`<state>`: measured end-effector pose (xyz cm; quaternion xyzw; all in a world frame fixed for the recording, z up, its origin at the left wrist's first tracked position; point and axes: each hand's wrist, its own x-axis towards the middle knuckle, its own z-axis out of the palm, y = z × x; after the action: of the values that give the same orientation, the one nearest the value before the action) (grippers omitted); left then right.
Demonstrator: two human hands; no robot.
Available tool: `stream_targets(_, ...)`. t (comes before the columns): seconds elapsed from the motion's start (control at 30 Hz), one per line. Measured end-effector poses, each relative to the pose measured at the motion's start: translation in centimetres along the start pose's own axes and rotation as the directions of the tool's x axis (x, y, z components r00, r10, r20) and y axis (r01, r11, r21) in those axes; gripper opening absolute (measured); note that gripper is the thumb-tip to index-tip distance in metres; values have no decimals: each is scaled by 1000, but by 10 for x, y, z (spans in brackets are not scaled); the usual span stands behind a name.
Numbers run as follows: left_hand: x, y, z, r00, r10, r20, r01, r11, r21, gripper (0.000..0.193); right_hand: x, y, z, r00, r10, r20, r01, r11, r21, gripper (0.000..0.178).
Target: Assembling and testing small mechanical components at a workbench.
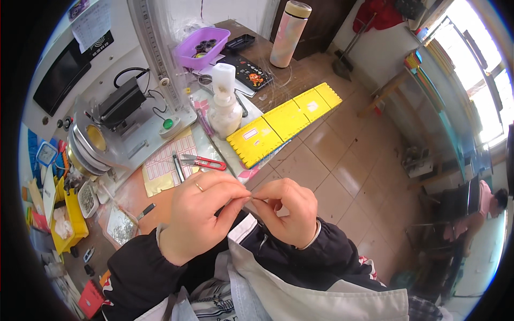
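Nearer the wearer than the red-handled snips point(205, 162), the left hand point(203, 216), with a thin smooth ring, draws its thumb and forefinger into a tight pinch, and the right hand point(289, 211) meets it with an equally narrow one; where the fingertips touch sits a tiny piece point(251, 197), too small for its shape or material to be told. Dark cloth sleeves bunch softly at both wrists. Just left of the snips lies a slim, shiny metal tool point(178, 168), and beyond that a flat sheet of red-bordered labels point(170, 158). Farther left of the snips stands a machine with polished, round metal discs point(88, 147). Beyond the snips rises a cloudy whitish plastic bottle point(224, 115), round-bellied below a blocky top; to the right of and beyond the snips stretches a long yellow panel point(286, 125) with scalloped edges. Farthest beyond the snips are a thin-walled purple plastic basket point(184, 55) and, to their right, a smooth cylindrical tumbler point(289, 37) in marbled pastels
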<state>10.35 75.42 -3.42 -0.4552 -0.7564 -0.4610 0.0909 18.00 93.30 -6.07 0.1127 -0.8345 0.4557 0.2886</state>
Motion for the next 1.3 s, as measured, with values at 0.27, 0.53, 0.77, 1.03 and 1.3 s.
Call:
stream_targets(0.27,19,-47,45,957,-108,268,1,928,372,60,9,143,-43,759,474,-446,-375,878,297,8)
stream_targets(0.53,22,-64,57,907,-158,391,-43,887,460,61,20,203,-44,736,463,-494,-383,887,260,9)
stream_targets(0.77,22,-63,54,906,-156,394,-27,906,422,65,26,210,-37,783,402,-474,-409,908,94,8)
stream_targets(1.03,21,-57,68,916,-184,356,-32,853,522,68,7,218,-34,807,265,-527,-461,841,-283,9)
stream_targets(1.3,12,-65,71,948,-160,274,-17,835,549,60,-15,191,-34,614,484,-623,-501,849,167,33)
